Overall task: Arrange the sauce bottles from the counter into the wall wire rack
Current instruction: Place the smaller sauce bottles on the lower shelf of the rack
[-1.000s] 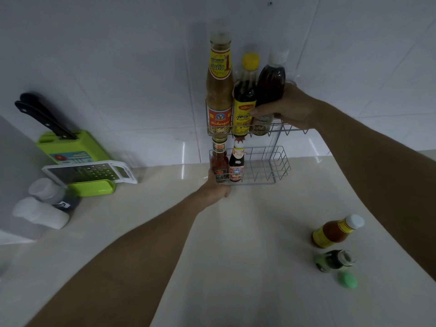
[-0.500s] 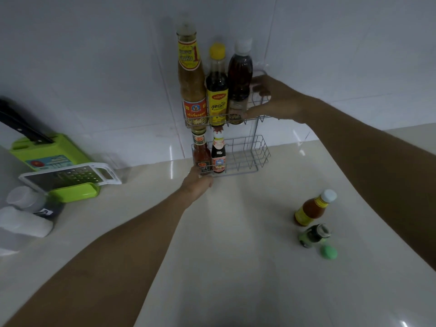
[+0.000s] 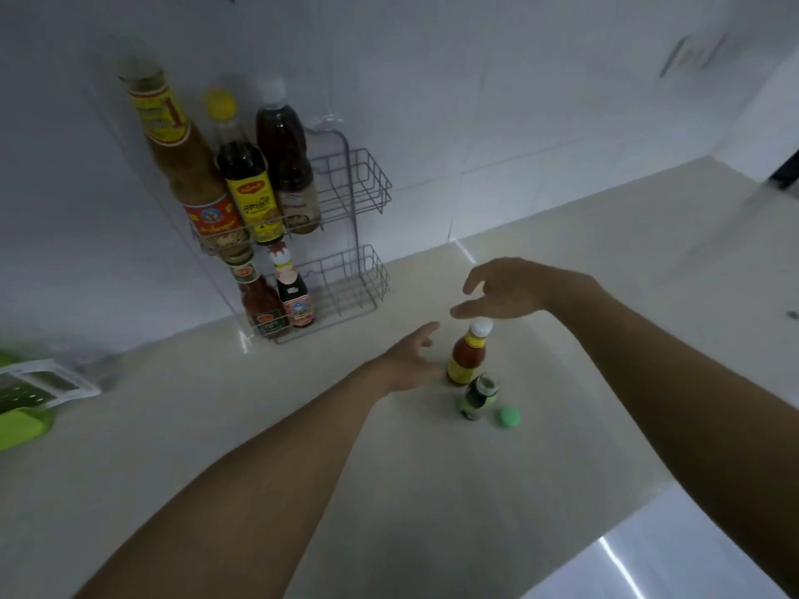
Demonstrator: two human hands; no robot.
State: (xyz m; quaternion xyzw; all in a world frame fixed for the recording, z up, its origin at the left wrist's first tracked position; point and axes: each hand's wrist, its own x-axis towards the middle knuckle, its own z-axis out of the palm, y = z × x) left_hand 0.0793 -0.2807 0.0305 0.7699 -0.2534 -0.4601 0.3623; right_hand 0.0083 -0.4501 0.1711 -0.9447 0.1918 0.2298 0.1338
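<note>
Two open hands are held over the counter bottles, with nothing gripped

The right hand is seen just above the white cap of the orange sauce bottle, fingers spread and apart from it; the left hand is held open just beside the same bottle's left side, and contact cannot be told. A small green-labelled bottle is stood just in front of it on the counter, with a loose green cap beside it. On the wall wire rack, three tall bottles are held in the left of the upper basket and two small bottles in the left of the lower one; the right parts are bare
</note>
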